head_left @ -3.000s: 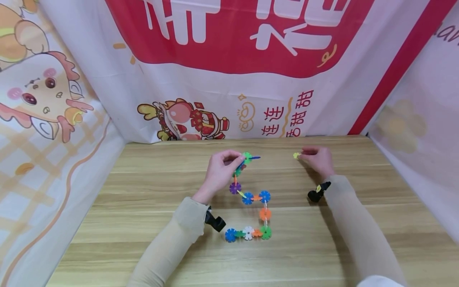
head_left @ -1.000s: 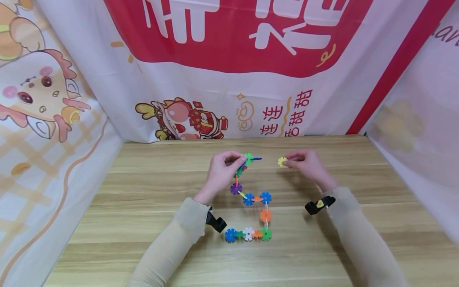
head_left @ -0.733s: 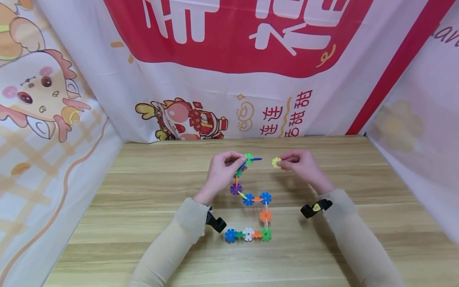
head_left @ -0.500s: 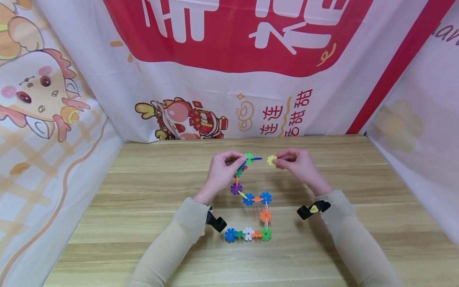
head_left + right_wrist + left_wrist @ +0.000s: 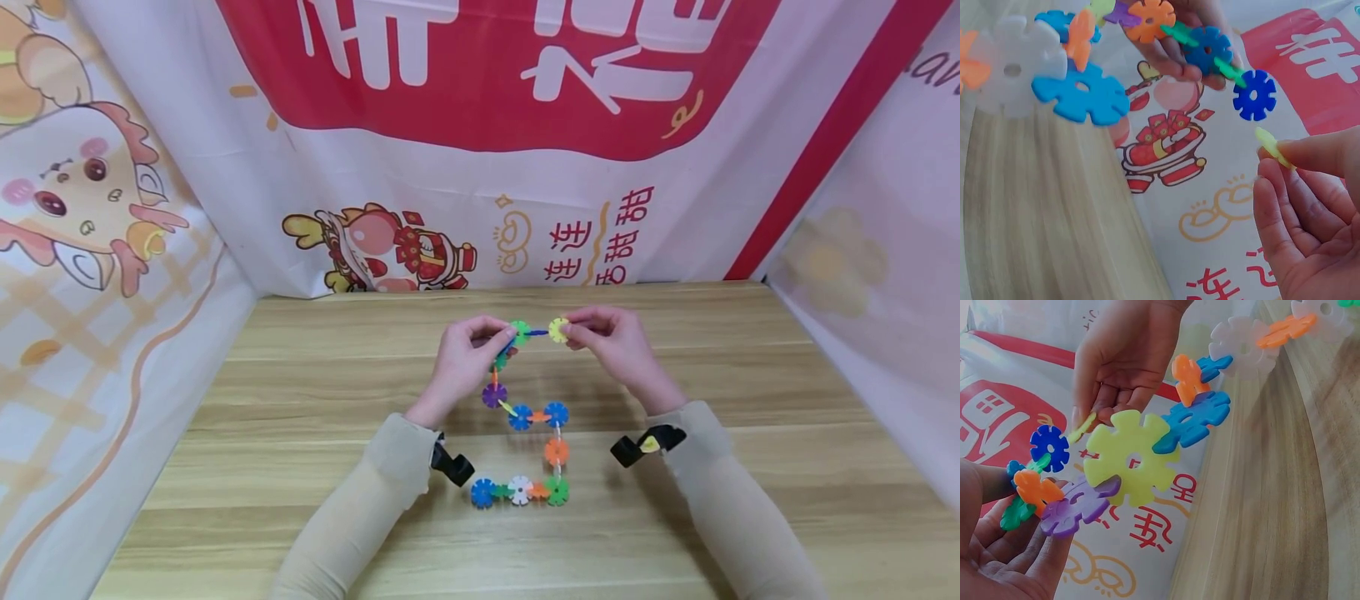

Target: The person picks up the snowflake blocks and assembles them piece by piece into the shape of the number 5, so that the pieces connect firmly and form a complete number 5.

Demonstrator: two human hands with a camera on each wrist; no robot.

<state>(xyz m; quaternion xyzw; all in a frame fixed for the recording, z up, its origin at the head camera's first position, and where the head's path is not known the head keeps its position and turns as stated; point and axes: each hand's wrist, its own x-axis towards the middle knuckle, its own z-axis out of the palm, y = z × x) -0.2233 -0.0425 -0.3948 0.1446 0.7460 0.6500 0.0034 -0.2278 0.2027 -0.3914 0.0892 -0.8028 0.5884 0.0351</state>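
A chain of slotted plastic snowflake discs point(image 5: 557, 452) in many colours bends in an S shape in the head view. At its far end my left hand point(image 5: 468, 354) pinches the chain by a blue disc point(image 5: 1207, 51), partly hidden by the fingers. Beyond that grip a green disc point(image 5: 520, 332) carries a dark blue disc point(image 5: 1255, 95), the last in the chain. My right hand point(image 5: 618, 342) pinches a yellow disc point(image 5: 558, 330) between thumb and fingers. The yellow disc is edge-on beside the dark blue one, with a small gap showing in the right wrist view.
The wooden table point(image 5: 315, 467) lies beneath the chain. A printed cloth point(image 5: 420, 167) rises behind it, with more cloth on the left and right sides. Black wrist cameras sit on both sleeves, the left camera point(image 5: 452, 464) close to the chain's near end.
My right hand has carried the yellow disc leftwards, from well right of the chain to right beside its dark blue end disc. My left hand and the chain have stayed nearly still.
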